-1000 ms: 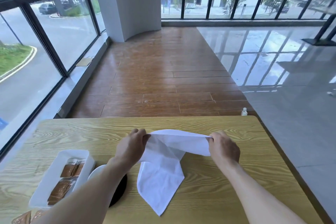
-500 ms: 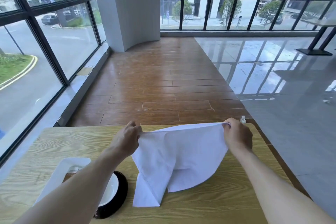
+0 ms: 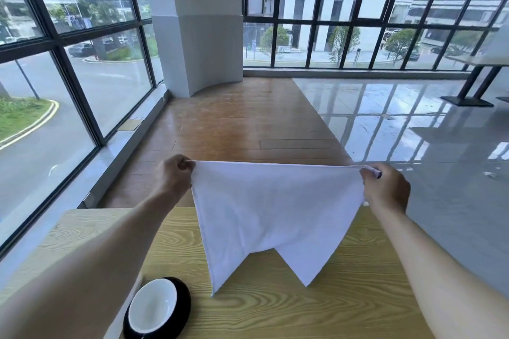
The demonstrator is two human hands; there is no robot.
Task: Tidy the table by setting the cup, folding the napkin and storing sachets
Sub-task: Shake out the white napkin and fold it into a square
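White napkin [image 3: 275, 209] is held stretched in the air over the table [image 3: 330, 297], top corners pinched by left hand [image 3: 175, 176] at 9 o'clock and right hand [image 3: 385, 190] at 3. Light, limp cloth; best gripped at corners.

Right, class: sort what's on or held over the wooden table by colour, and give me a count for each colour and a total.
White: 2, the napkin held up by the left hand and right hand, and the cup
Black: 1, the saucer under the cup
Total: 3
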